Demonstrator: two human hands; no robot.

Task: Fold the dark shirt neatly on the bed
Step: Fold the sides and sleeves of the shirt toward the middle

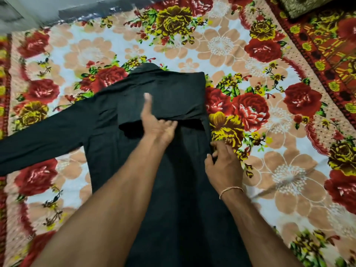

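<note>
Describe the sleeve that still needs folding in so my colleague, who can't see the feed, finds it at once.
Start from the floral bedspread and find the dark shirt lying flat in its middle, collar away from the person. The sleeve runs from the shirt's shoulder toward the frame's left edge. Unlike the opposite side, already folded across the body under the left hand, it lies stretched out on the flowers, untouched.

one dark shirt (134, 112) lies on one flowered bedsheet (279, 170). two bare hands are in view, a left hand (156, 122) and a right hand (223, 164). one thin thread bracelet (230, 190) circles the right wrist, and one patterned cushion (308, 4) shows at the top right corner.
</note>
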